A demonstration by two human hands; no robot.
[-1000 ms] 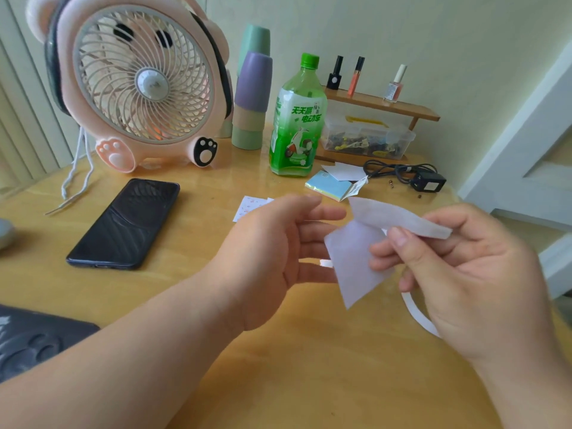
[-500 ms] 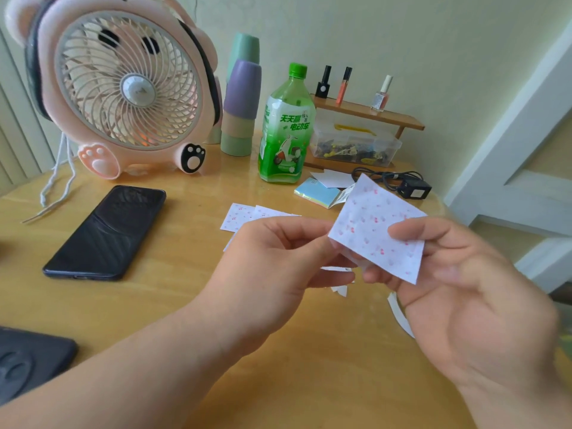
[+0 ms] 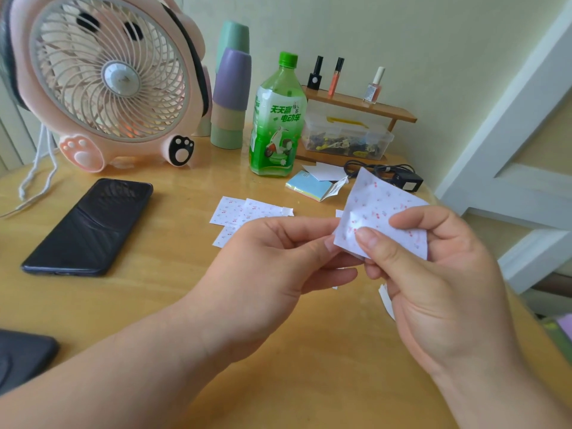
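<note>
A cherry-printed paper square, thin, light and easily creased, is held above the glossy wooden table at two o'clock from centre; the right hand pinches its lower edge between thumb and forefinger; the left hand nips its eight o'clock corner; corners likely offer the safest hold; matching squares lie flat at the left hand's eleven o'clock.

My pink bear fan at the back, dark phone before it, green bottle beside stacked cups — polish bottles on a shelf
</note>
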